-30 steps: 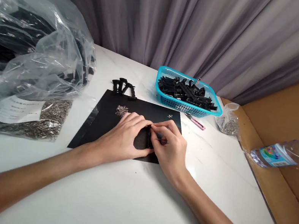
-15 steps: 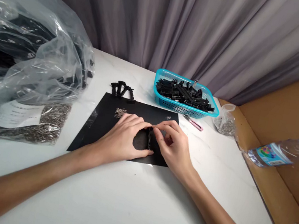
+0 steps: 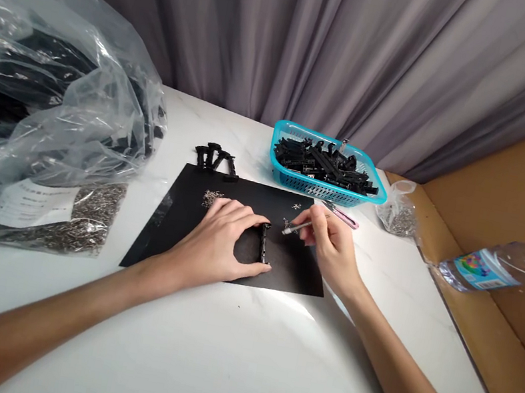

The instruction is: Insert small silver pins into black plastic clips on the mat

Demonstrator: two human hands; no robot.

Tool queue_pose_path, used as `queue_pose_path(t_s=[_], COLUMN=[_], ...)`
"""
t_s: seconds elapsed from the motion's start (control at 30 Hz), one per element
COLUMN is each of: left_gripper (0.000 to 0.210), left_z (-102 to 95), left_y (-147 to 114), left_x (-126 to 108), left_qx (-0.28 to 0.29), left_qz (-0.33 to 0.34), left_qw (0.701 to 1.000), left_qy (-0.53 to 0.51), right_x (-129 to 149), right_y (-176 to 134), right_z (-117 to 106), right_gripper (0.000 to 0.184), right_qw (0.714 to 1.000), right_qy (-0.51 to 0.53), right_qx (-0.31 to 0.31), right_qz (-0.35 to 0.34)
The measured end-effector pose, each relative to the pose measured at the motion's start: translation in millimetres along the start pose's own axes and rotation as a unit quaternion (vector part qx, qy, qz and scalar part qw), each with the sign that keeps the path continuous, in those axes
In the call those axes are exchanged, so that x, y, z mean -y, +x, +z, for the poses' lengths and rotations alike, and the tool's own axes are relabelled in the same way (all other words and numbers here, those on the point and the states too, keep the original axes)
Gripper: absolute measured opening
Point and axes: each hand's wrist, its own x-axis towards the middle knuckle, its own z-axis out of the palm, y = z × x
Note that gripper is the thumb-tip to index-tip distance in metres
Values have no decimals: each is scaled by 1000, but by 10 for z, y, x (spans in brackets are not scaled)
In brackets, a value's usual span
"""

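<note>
My left hand (image 3: 221, 240) grips a narrow black plastic part (image 3: 263, 244) by its two ends, between thumb and index finger, over the black mat (image 3: 154, 232). To the right, my right hand (image 3: 331, 236) pinches a slim, pale grey pen-like tool (image 3: 296, 227); its exact kind I cannot make out. The tool's tip points left and down, near some small metal pieces (image 3: 287, 223) on the mat, apart from the black part. Another few tiny metal pieces (image 3: 296, 206) lie just behind. A little pile of metal pins (image 3: 212, 198) rests beyond my left hand.
Several black parts (image 3: 217, 160) lie behind the mat. A blue basket (image 3: 314, 189) full of black parts stands at the back. A pink-handled cutter (image 3: 344, 218), a small bag (image 3: 398, 217) and a plastic bottle (image 3: 488, 270) are right; large plastic bags (image 3: 110, 81) are left.
My right hand has moved right, away from the black part, and the grey tool now shows in its fingers. My left hand keeps its hold in the same place.
</note>
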Motion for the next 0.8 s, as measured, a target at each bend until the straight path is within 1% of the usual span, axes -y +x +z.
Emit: queue_pose_path(t_s=[0.07,0.13,0.2,0.33,0.6,0.8], left_gripper=[62,62,61,60,60,60], left_z=[-5,-10,-14,-12,-9,-14], left_y=[1,2,2,5,13,34], left_x=[-1,0,3,9,1,15], left_qx=[1,5,7,4,4,15], left_qz=[0,0,-2,-3,2,-11], left_qw=[1000,1000,1000,1000,1000,999], left_qy=[0,2,-1,-11,-18,-42], right_x=[-22,-41,-53,-51,-21,-4], right_y=[0,3,6,14,-4,-41], right_z=[45,98,143,184,193,204], right_gripper=[46,43,41,40,37,39], right_qw=[998,997,996,996,995,995], right_qy=[58,79,82,84,92,97], right_qx=[-2,-18,-31,-38,-23,-12], right_qz=[-4,-11,-12,-12,-13,0])
